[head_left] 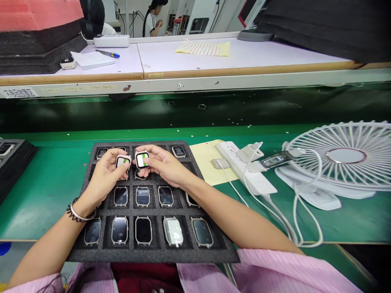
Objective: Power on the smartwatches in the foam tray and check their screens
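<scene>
While both hands hover over the foam tray (91,244) at 12 o'clock, left hand (105,175) pinches one watch body (123,161), right hand (163,165) another (142,159); light, rigid, glass-faced, likely slippery; best gripped by case edges, off the screen; power strip (244,171) sits at 3 o'clock on the tabletop (45,191).

Watch cases (141,159) in both hands (106,173)

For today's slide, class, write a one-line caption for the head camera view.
Left hand and right hand each hold a smartwatch case above a black foam tray of watches.
</scene>
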`<state>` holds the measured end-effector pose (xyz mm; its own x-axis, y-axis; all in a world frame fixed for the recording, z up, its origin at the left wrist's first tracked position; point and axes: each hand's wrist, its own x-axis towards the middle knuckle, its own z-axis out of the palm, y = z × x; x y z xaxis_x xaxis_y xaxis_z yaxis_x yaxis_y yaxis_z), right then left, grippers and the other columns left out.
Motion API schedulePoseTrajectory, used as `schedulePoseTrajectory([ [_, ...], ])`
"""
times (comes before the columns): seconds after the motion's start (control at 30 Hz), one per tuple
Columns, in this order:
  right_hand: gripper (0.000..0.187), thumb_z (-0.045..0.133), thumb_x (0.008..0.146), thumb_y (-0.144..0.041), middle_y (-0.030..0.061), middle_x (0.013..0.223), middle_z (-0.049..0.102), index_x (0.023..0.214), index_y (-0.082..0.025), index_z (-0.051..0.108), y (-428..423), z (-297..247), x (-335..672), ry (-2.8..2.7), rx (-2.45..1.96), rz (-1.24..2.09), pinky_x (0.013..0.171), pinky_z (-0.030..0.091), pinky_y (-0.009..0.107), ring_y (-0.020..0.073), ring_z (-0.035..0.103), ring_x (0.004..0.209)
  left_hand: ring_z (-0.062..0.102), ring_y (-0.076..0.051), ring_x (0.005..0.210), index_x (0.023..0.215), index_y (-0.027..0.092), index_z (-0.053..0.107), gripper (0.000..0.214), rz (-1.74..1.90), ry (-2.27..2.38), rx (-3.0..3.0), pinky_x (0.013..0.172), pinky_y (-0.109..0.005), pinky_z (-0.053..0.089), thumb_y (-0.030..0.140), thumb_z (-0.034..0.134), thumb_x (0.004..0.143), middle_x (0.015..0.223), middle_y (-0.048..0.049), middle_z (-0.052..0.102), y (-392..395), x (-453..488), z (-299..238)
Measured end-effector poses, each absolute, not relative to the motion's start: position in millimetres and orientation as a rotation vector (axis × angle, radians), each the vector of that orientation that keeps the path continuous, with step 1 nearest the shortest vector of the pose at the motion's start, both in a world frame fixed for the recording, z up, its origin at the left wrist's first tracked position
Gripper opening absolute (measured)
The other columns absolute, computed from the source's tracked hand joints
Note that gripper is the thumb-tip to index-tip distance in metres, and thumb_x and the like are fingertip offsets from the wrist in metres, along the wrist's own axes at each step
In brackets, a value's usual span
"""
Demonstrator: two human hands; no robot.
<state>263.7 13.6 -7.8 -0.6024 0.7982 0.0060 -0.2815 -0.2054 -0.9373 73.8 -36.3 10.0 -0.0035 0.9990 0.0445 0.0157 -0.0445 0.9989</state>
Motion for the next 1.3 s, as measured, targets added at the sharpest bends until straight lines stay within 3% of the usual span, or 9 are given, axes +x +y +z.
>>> schedulePoseTrajectory([
  [0.3, 0.047, 0.069, 0.079, -0.013, 0.0033, 0.103, 0.069, 0.122, -0.021, 0.053, 14.8, -12.1, 264.5, -1.347, -0.584, 1.855, 0.065, 0.058, 0.024, 0.0119, 0.071, 0.072, 0.059, -0.01, 0.065, 0.109, 0.021, 0.055, 0.044, 1.237, 1.165, 1.236, 0.056, -0.021, 0.051, 0.025, 0.077, 0.071, 0.089, 0.0003, 0.063, -36.1, 73.8, 12.1],
  [0.53, 0.054, 0.074, 0.074, -0.011, 0.0001, 0.097, 0.066, 0.122, -0.022, 0.052, 14.0, -12.9, 264.3, -1.357, -0.567, 1.835, 0.067, 0.057, 0.024, 0.0115, 0.069, 0.074, 0.061, -0.01, 0.068, 0.114, 0.022, 0.054, 0.052, 1.249, 1.146, 1.222, 0.062, -0.023, 0.055, 0.02, 0.077, 0.067, 0.101, -0.0016, 0.063, -36.0, 74.1, 11.5],
  [0.67, 0.038, 0.073, 0.08, -0.022, 0.0002, 0.091, 0.069, 0.113, -0.021, 0.055, 13.7, -9.4, 264.8, -1.387, -0.654, 1.809, 0.056, 0.052, 0.021, 0.0093, 0.066, 0.063, 0.066, -0.01, 0.065, 0.113, 0.02, 0.055, 0.045, 1.224, 1.166, 1.231, 0.063, -0.025, 0.057, 0.024, 0.074, 0.073, 0.101, -0.0021, 0.065, -37.5, 73.9, 12.1],
  [0.8, 0.028, 0.07, 0.085, -0.035, 0.0002, 0.083, 0.071, 0.103, -0.019, 0.057, 14.0, -7.7, 265.4, -1.402, -0.712, 1.787, 0.049, 0.045, 0.019, 0.0081, 0.061, 0.053, 0.065, -0.01, 0.056, 0.1, 0.018, 0.059, 0.028, 1.201, 1.2, 1.251, 0.056, -0.023, 0.056, 0.036, 0.07, 0.082, 0.09, -0.0003, 0.065, -38.5, 74.6, 13.7],
  [1.3, 0.032, 0.069, 0.08, -0.018, -0.0007, 0.089, 0.071, 0.108, -0.02, 0.055, 14.0, -10.4, 265.0, -1.385, -0.702, 1.794, 0.054, 0.048, 0.019, 0.008, 0.065, 0.059, 0.069, -0.01, 0.061, 0.113, 0.017, 0.056, 0.038, 1.216, 1.172, 1.235, 0.061, -0.023, 0.06, 0.026, 0.071, 0.079, 0.097, -0.002, 0.066, -37.5, 72.7, 9.3],
])
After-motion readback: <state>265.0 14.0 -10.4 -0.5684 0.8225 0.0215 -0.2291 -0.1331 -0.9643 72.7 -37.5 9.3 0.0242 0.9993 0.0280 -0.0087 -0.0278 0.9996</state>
